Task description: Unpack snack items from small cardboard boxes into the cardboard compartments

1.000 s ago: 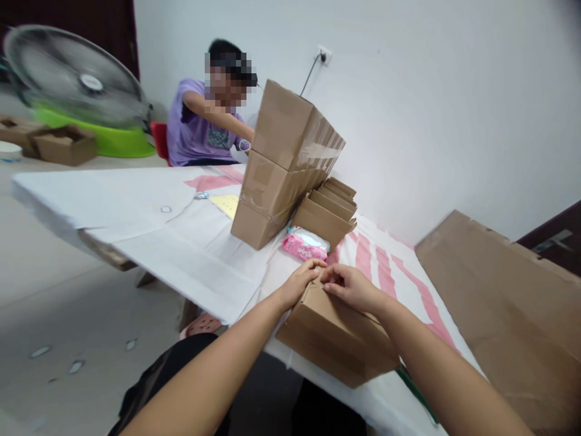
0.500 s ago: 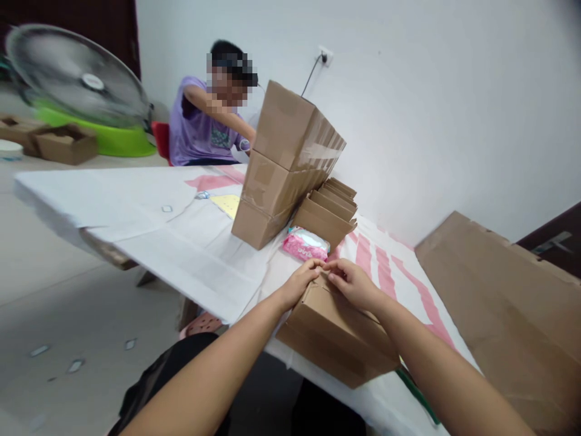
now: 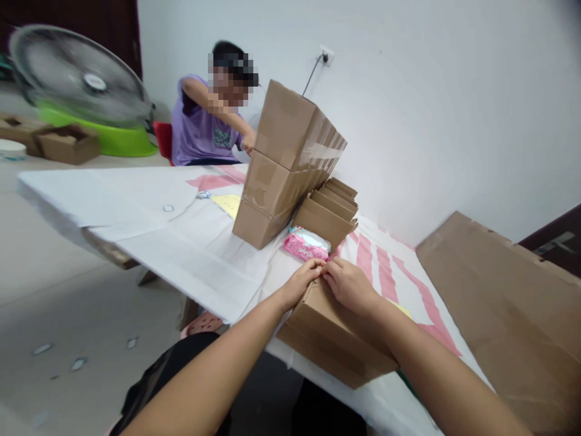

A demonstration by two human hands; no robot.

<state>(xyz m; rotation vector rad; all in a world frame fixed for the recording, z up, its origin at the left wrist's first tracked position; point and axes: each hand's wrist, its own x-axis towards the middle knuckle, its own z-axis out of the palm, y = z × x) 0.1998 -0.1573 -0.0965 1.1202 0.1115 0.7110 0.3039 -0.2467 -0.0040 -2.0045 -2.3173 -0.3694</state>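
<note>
A closed cardboard box (image 3: 336, 339) lies in front of me at the near edge of the table, turned at an angle. My left hand (image 3: 305, 280) curls over its far left corner, fingers bent against the end. Beside it, my right hand (image 3: 347, 284) has its fingers pinched together at the same far top edge, and the fingertips of both hands nearly meet. Whatever lies under those fingertips is hidden. Just beyond my hands sits a pink pack of wipes (image 3: 306, 244), close to a row of open cardboard boxes (image 3: 323, 219).
Taped boxes (image 3: 276, 130) stand stacked three high along the table (image 3: 181, 242). Behind them a person in a purple shirt (image 3: 200, 133) sits with one arm reaching forward. A large cardboard sheet (image 3: 503, 303) leans at right. A floor fan (image 3: 82, 72) stands at back left.
My right hand has rolled over and its fingers have drawn closer to the left fingertips at the box's far edge. My left hand and the box stay nearly in place.
</note>
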